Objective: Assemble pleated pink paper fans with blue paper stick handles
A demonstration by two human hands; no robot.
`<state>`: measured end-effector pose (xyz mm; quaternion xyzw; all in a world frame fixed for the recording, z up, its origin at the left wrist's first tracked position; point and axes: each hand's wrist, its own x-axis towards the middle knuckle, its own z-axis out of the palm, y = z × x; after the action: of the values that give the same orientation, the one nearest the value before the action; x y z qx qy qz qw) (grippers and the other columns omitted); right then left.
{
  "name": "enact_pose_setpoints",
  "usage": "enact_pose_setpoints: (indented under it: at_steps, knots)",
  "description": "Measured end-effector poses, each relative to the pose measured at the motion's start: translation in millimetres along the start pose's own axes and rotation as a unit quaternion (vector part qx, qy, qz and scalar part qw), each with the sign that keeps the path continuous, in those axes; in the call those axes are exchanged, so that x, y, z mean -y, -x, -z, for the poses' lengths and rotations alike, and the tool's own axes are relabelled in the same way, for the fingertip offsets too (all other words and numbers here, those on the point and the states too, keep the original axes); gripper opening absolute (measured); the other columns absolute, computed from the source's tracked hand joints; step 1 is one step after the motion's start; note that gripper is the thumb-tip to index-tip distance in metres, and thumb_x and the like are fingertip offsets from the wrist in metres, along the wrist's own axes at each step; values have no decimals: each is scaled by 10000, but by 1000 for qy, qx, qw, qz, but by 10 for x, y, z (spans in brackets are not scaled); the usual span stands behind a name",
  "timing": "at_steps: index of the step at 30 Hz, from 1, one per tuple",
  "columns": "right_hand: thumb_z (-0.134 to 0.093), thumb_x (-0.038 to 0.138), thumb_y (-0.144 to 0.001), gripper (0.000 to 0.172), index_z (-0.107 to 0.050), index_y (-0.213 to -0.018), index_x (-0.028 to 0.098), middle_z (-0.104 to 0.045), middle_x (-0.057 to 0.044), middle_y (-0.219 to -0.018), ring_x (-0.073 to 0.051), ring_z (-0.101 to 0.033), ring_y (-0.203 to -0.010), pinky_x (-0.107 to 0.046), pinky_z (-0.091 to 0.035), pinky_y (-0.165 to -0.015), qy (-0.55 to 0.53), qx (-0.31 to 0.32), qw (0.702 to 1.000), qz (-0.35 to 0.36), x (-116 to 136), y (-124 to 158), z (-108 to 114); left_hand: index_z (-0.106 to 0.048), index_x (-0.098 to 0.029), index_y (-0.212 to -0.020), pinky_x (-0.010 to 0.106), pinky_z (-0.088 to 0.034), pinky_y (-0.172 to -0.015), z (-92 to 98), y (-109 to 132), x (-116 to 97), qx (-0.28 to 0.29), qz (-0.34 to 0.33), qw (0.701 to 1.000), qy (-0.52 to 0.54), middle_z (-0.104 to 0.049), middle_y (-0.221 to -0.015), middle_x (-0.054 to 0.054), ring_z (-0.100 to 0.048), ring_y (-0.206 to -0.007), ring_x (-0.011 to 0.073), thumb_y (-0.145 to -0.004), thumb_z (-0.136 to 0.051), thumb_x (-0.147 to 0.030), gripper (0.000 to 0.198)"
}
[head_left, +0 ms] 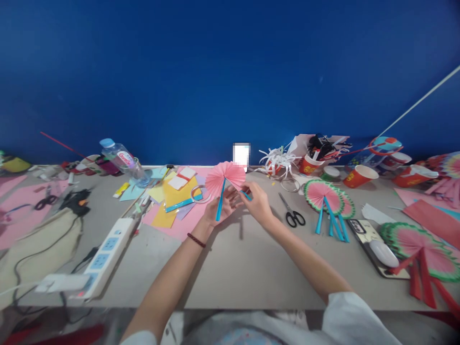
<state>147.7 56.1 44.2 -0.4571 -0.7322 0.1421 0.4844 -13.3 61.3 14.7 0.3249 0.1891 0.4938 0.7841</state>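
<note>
A pink pleated paper fan (226,176) with two blue paper handles is held up above the table between my hands. My left hand (224,203) supports it from below and behind, its fingers partly hidden by the fan and one blue handle (220,203) crossing the palm. With thumb and fingers closed, my right hand (257,199) pinches the other blue handle (246,195) at the fan's right side. Black-handled scissors (294,218) lie on the table to the right of my right hand. A roll of clear tape (200,194) is just left of the fan.
Finished-looking fans with green edges (323,197) lie on the right, near a phone (373,249) with a white case on it. Red paper cups (360,177) line the back. Left are a bottle (125,160), coloured paper (179,191) and a power strip (108,256).
</note>
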Motion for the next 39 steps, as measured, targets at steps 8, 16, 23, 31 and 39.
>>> enact_pose_setpoints:
  at_steps: [8, 16, 23, 31, 39]
  knots:
    - [-524, 198, -838, 178, -579, -1006, 219, -611, -50, -885, -189, -584, -798, -323, -489, -766, -20, 16, 1000, 10, -9, 6, -20, -617, -139, -1141, 473, -425, -974, 30, -23, -62, -26, 16, 999, 31, -606, -1249, 173, -514, -1220, 343, -676, -531, -714, 745]
    - [-636, 276, -772, 255, -553, -1000, 199, -605, -35, -837, -174, -594, -740, -304, -510, -689, -101, 19, 994, -45, -86, 14, -114, -667, -189, -897, 285, -495, -757, 46, -155, 141, -161, -47, 985, -45, -712, -824, 23, -667, -783, 167, -591, -815, -260, 347]
    - [-639, 283, -753, 257, -521, -968, 207, -596, -13, -806, -156, -598, -728, -293, -503, -680, -159, 35, 981, -104, -150, 69, -204, -664, -155, -775, 245, -477, -632, 49, -169, 192, -252, -70, 962, -82, -685, -713, 20, -642, -675, 144, -545, -835, -269, 308]
    - [-696, 305, -668, 398, -435, -957, 226, -570, 58, -683, -134, -598, -646, -272, -490, -641, -306, 13, 928, -214, -254, 74, -311, -667, -154, -768, 248, -475, -622, 49, -166, 241, -237, -100, 961, -105, -675, -728, 23, -629, -674, 147, -556, -824, -262, 285]
    - [-730, 316, -670, 439, -435, -984, 232, -591, 70, -672, -133, -606, -646, -271, -482, -650, -335, 23, 913, -231, -233, 73, -288, -637, -145, -756, 228, -462, -606, -13, -160, 226, -262, -106, 954, -99, -648, -705, -1, -608, -645, 120, -517, -832, -267, 332]
